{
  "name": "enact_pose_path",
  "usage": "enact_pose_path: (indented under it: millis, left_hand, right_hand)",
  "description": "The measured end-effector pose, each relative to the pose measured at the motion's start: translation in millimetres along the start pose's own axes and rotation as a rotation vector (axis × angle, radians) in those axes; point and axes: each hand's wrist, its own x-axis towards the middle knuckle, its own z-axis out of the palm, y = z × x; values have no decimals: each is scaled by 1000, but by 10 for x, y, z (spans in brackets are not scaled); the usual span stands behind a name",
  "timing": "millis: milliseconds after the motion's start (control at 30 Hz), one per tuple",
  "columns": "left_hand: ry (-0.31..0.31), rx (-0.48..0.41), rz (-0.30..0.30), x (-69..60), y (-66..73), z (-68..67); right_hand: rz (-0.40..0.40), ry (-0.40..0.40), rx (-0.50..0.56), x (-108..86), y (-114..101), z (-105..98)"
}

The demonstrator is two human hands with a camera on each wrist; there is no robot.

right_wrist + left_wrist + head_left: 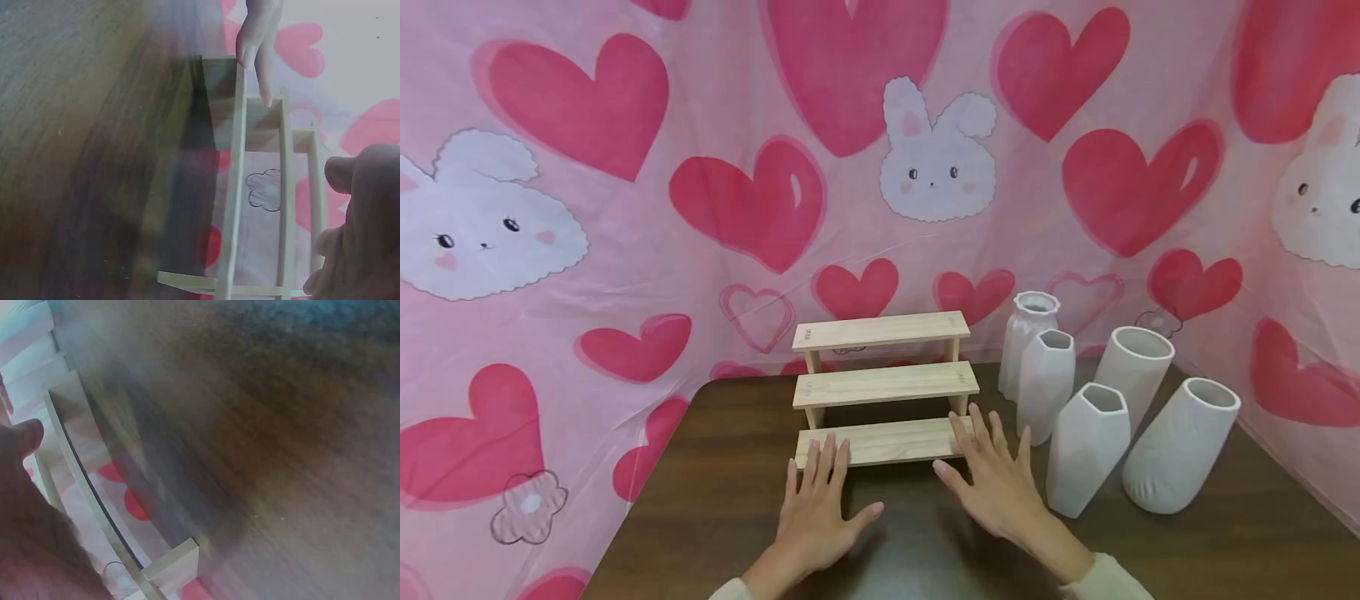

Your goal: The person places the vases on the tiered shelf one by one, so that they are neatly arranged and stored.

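Observation:
A light wooden stand with three stepped shelves sits on the dark table. My left hand is spread flat by the left end of its lowest shelf, fingertips over the front edge. At the right end, my right hand reaches with fingers extended and splayed, the fingertips over that shelf. Whether either hand touches the wood I cannot tell. In the right wrist view the stand lies sideways between the left hand and the right hand. Neither hand holds anything.
Several white vases stand right of the stand: a scalloped-rim one, two faceted ones, a round-mouthed one and a slanted-looking one near the right hand. A pink cloth with hearts and rabbits hangs behind the table.

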Motion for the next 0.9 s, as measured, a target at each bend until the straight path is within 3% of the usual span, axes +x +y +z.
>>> enact_pose_path:
  millis: [100,300,467,600,767,900]
  left_hand:
    - [60,-49,-21,15,-6,0]
    - [248,-194,-54,72,-32,-44]
    - [337,-270,-73,110,-79,-104]
    - [361,-308,-96,140,-142,-146]
    - [340,-346,-147,164,-232,-165]
    - [304,-384,-207,176,-311,-173]
  right_hand:
    - [-4,38,30,12,-15,-79]
    - [-11,122,82,62,-41,-298]
    - [-45,212,107,81,-49,-485]
    - [-122,330,134,96,-45,-628]
    - [-244,464,121,104,-3,-881]
    - [-236,500,77,81,69,-1138]
